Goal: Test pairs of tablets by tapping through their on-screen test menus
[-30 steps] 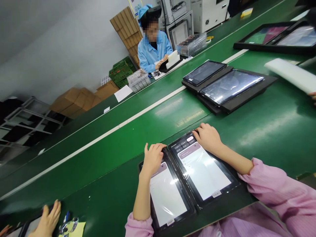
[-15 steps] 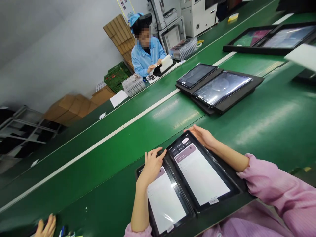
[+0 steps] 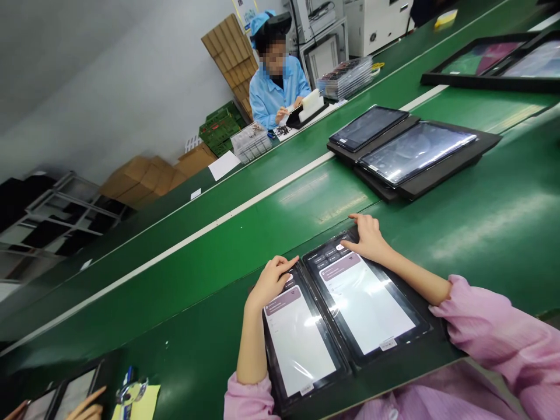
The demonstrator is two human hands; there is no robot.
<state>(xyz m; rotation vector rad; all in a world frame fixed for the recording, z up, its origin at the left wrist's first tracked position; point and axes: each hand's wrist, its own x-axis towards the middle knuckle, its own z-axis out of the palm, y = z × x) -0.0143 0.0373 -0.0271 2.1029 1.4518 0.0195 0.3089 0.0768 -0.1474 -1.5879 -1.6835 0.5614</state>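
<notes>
On the green desk [image 3: 196, 350], left tablet [image 3: 301, 344] and right tablet [image 3: 367, 306] lie side by side, lit. Left hand [image 3: 272, 284] and right hand [image 3: 370, 238] rest at their respective top ends, fingers parted, gripping neither.

Left tablet [image 3: 301, 344] beside right tablet [image 3: 370, 306]; another tablet [image 3: 420, 153] behind, rightward.

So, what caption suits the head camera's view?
Left hand and right hand at two side-by-side lit tablets on a green worktop.
</notes>
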